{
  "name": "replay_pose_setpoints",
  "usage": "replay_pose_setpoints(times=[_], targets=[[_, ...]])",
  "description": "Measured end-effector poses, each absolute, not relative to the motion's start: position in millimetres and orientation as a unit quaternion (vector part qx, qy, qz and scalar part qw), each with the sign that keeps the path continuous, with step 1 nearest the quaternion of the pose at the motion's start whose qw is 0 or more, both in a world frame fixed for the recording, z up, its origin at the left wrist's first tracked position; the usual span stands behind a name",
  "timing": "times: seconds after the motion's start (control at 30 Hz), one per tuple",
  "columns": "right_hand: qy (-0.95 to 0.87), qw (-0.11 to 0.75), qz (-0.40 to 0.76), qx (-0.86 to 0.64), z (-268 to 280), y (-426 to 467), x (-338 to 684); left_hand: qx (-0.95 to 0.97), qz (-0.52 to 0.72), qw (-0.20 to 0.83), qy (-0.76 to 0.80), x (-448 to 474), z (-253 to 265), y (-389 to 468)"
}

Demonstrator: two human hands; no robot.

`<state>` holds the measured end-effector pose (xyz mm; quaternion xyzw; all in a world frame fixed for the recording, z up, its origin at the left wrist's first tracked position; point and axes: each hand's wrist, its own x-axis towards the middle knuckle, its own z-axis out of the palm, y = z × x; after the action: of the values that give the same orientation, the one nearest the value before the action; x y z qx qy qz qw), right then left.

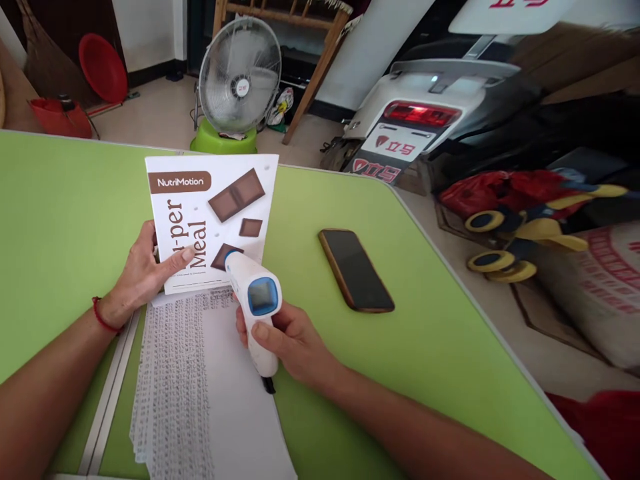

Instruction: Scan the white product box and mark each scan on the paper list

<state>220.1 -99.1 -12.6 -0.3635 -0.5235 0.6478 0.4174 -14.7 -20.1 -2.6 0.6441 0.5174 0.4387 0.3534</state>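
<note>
My left hand [145, 270] grips a white NutriMotion box [240, 177] by its left side, thumb across the front. The box stands upright, its face with brown chocolate pictures towards me. My right hand [295, 340] is wrapped round the handle of a white infrared thermometer [253, 287] with a blue-rimmed screen. The thermometer's nose points at the lower part of the box; whether they touch I cannot tell. A small black tip [269, 385] shows below the handle. Under both hands lies a stack of papers [240, 420] with handwritten columns.
A phone [357, 270] in a brown case lies on the green table [60, 220], right of the thermometer. Beyond the far edge, a fan [241, 77] rests on a green stool [220, 139]. A white scooter [395, 100] and a sack [600, 280] stand to the right.
</note>
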Motion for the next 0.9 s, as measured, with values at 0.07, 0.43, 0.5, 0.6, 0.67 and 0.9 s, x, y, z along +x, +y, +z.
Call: replay_pose_setpoints(times=[0.07, 0.43, 0.5, 0.6, 0.67, 0.9], targets=[[-0.521, 0.419, 0.649, -0.363, -13, -99, 221, 0.631, 0.449, 0.374, 0.511, -14, -1, -21], [-0.539, 0.43, 0.628, -0.361, -9, -97, 221, 0.615, 0.464, 0.379, 0.513, -10, 1, -22], [-0.548, 0.431, 0.615, -0.369, -9, -98, 221, 0.615, 0.467, 0.381, 0.508, -10, -1, -22], [-0.576, 0.426, 0.561, -0.415, -8, -96, 227, 0.631, 0.482, 0.366, 0.485, -11, -2, -19], [-0.598, 0.421, 0.489, -0.476, -6, -90, 235, 0.646, 0.495, 0.353, 0.462, -13, -2, -16], [-0.701, 0.249, 0.149, -0.651, -9, -53, 280, 0.665, 0.532, 0.33, 0.406, -22, -2, 1]])
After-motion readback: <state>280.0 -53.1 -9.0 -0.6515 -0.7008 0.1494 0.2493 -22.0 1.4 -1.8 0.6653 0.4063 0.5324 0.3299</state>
